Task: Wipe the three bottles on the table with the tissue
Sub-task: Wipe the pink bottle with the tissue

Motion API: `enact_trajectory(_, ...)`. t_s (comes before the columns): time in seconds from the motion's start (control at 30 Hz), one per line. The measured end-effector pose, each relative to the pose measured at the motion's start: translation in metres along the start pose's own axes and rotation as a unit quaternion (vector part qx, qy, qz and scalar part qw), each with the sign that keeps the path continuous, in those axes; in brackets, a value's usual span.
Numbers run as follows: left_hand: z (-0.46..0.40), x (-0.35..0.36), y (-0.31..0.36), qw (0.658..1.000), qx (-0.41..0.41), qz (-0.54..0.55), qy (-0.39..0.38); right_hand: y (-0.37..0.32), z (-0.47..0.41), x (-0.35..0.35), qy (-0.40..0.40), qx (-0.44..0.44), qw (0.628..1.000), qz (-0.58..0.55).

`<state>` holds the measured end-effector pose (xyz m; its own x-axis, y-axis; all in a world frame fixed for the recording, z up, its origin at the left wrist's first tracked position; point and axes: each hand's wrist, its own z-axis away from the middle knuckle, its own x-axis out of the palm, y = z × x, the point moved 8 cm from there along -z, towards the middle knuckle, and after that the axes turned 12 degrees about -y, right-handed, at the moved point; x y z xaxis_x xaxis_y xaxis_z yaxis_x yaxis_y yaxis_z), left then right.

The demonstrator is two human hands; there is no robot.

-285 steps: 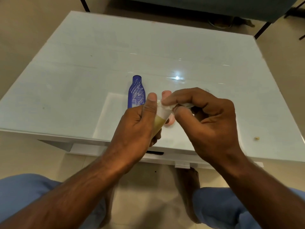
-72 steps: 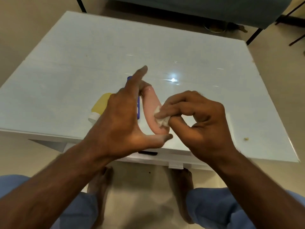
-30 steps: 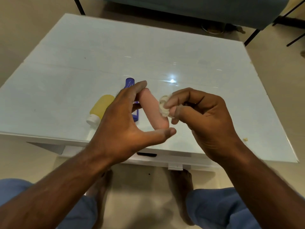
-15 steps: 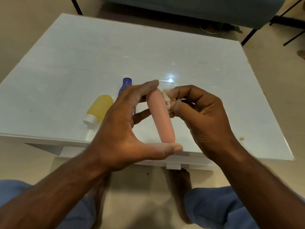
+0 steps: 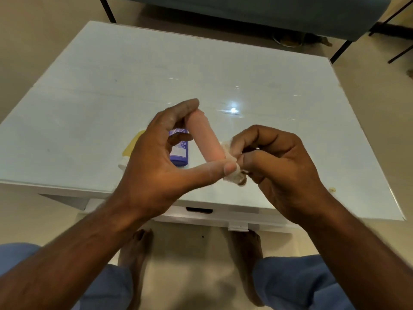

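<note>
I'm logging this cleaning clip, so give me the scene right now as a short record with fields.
left hand: holds the pink bottle end to end between thumb and fingers, above the table
right hand: pinches the tissue against the bottle's near end
blue bottle: lying on the table, partly hidden
yellow bottle: lying on the table, mostly hidden

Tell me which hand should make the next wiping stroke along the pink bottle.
Right. The right hand already pinches the crumpled white tissue against the pink cylindrical bottle, whose ends the left hand holds.
</note>
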<state>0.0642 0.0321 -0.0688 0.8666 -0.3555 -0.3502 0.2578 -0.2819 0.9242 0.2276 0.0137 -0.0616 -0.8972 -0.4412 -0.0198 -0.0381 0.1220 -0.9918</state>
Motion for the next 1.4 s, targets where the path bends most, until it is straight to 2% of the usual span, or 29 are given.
enact_trajectory(0.07,0.000,0.003,0.005,0.999,0.021,0.029,-0.006,0.006,0.000,-0.010,0.064,0.022,0.998,0.014)
enact_trajectory(0.13,0.002,0.012,0.010,0.998,0.040,0.041,-0.039,0.017,0.001,-0.015,0.104,0.073,0.992,-0.027)
enact_trajectory(0.2,0.003,0.021,0.011,0.997,0.039,0.024,-0.069,0.026,0.001,-0.012,0.105,0.106,0.985,-0.087)
enact_trajectory(0.3,0.001,0.024,0.011,0.994,0.032,-0.056,-0.087,0.025,0.003,-0.013,0.111,0.105,0.982,-0.108)
enact_trajectory(0.4,-0.001,0.025,0.010,0.987,0.036,-0.123,-0.102,0.022,0.003,-0.019,0.141,0.084,0.982,-0.092)
enact_trajectory(0.5,0.001,0.026,0.008,0.983,0.039,-0.141,-0.110,0.018,0.005,-0.024,0.152,0.065,0.986,0.000)
enact_trajectory(0.6,0.002,0.022,0.007,0.982,0.032,-0.162,-0.088,0.007,0.004,-0.021,0.118,0.028,0.988,0.092)
enact_trajectory(0.7,0.002,0.009,0.003,0.985,0.000,-0.168,-0.034,-0.005,0.002,-0.014,0.063,-0.017,0.990,0.128)
enact_trajectory(0.9,0.007,0.025,0.006,0.972,0.023,-0.220,-0.084,-0.002,0.004,-0.019,0.088,-0.014,0.973,0.215)
enact_trajectory(1.03,-0.003,0.003,-0.009,0.957,-0.047,-0.285,-0.017,-0.012,0.008,0.002,0.002,-0.065,0.962,0.267)
enact_trajectory(1.1,-0.003,0.003,-0.006,0.954,-0.034,-0.295,-0.022,-0.009,0.009,0.002,0.018,-0.064,0.957,0.283)
enact_trajectory(1.2,0.006,0.025,0.005,0.958,0.004,-0.276,-0.072,-0.008,0.007,-0.009,0.088,-0.056,0.950,0.295)
enact_trajectory(1.4,-0.002,0.004,-0.004,0.955,-0.032,-0.294,-0.017,-0.016,0.010,0.012,0.006,-0.096,0.951,0.294)
